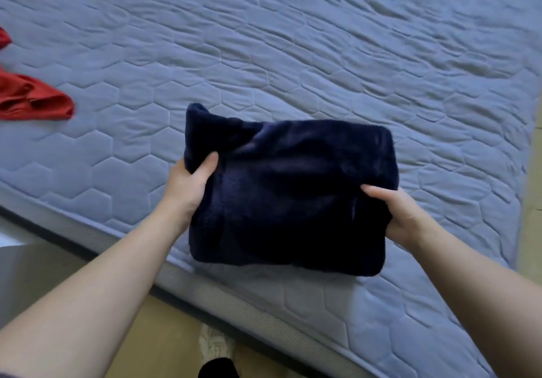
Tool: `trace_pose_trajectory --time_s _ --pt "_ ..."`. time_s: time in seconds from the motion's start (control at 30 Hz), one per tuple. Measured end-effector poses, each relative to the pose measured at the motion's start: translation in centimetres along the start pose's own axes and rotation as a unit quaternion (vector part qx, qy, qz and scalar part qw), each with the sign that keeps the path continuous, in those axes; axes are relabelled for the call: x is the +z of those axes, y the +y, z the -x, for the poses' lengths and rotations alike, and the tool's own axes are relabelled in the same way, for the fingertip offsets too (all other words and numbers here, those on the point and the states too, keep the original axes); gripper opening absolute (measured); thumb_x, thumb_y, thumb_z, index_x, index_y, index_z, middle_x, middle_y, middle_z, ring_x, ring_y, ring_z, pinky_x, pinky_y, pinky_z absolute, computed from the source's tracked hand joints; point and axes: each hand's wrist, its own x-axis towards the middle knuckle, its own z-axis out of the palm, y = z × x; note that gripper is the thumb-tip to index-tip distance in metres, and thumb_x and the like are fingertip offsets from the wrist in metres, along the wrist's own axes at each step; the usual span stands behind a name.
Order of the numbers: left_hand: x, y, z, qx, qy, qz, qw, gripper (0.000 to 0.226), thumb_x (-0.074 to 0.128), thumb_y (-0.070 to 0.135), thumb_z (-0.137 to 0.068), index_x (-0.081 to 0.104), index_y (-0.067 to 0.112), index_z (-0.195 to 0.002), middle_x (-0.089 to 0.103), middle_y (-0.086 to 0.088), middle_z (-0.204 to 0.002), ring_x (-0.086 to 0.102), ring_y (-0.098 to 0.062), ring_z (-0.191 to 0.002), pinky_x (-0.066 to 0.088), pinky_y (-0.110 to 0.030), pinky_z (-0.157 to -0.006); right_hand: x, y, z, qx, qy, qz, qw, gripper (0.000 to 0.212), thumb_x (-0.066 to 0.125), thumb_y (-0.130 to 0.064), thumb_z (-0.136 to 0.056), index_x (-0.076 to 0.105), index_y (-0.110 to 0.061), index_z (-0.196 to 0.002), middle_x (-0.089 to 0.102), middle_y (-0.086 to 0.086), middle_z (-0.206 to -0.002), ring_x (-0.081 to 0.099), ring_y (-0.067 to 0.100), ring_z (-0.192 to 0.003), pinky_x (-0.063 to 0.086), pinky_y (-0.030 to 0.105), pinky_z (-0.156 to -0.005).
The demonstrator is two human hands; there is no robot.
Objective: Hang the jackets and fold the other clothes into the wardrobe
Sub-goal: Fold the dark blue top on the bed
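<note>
A folded dark navy fleece garment (pixel 289 192) forms a thick rectangle at the near edge of the mattress (pixel 293 54). My left hand (pixel 187 185) grips its left side, thumb on top and fingers underneath. On the opposite side my right hand (pixel 394 216) grips the edge the same way. The fingers of both hands are hidden beneath the cloth. I cannot tell whether the bundle still rests on the mattress or is lifted slightly.
A crumpled red garment (pixel 32 100) lies at the left edge of the grey-blue quilted mattress. The mattress border (pixel 234 307) runs diagonally across the lower frame, with yellowish floor (pixel 164 345) below it. My dark-socked foot (pixel 218 367) shows at the bottom.
</note>
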Motion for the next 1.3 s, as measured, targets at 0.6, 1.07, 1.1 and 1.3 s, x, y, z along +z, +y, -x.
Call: trace_pose_trajectory --time_s 0.6,1.07,1.1,1.3 --pt "3.0 -0.2 -5.0 0.1 0.081 -0.341 0.931 0.066 0.052 0.034 -0.094 0.025 0.003 -0.146 0.032 -0.018 -0.149 0.032 -0.033 -0.136 0.028 -0.041 -0.109 3.8 2.0 -4.0 -0.209 0.279 0.38 0.857 0.069 0.057 -0.019 -0.088 0.022 -0.017 -0.148 0.032 0.007 -0.149 0.031 0.024 -0.137 0.027 0.038 -0.111" --pt "4.4 -4.6 -1.2 0.348 -0.093 -0.603 0.712 0.06 0.032 0.046 -0.091 0.035 0.027 -0.147 0.022 -0.011 -0.157 0.019 -0.034 -0.145 0.02 -0.062 -0.111 9.6 5.1 -2.7 -0.349 0.112 0.708 0.604 0.061 0.031 -0.051 -0.091 0.024 -0.034 -0.149 0.014 0.002 -0.16 0.009 0.031 -0.147 0.01 0.068 -0.11" --pt "4.6 -5.2 -2.2 0.345 -0.094 -0.608 0.709 0.061 0.031 0.047 -0.09 0.033 0.027 -0.148 0.02 -0.012 -0.158 0.019 -0.035 -0.144 0.019 -0.062 -0.111 9.5 5.4 -3.6 -0.344 0.118 0.716 0.596 0.062 0.031 -0.051 -0.09 0.025 -0.035 -0.149 0.014 0.003 -0.16 0.009 0.031 -0.147 0.01 0.069 -0.109" --pt "5.9 -9.0 -6.3 0.32 -0.077 -0.613 0.718 0.068 0.031 0.052 -0.086 0.019 0.034 -0.15 0.011 -0.018 -0.158 0.014 -0.041 -0.143 0.017 -0.061 -0.112 9.5 7.7 -8.3 -0.319 0.139 0.736 0.581 0.065 0.029 -0.056 -0.087 0.022 -0.038 -0.149 0.011 0.002 -0.161 0.008 0.032 -0.148 0.01 0.073 -0.106"
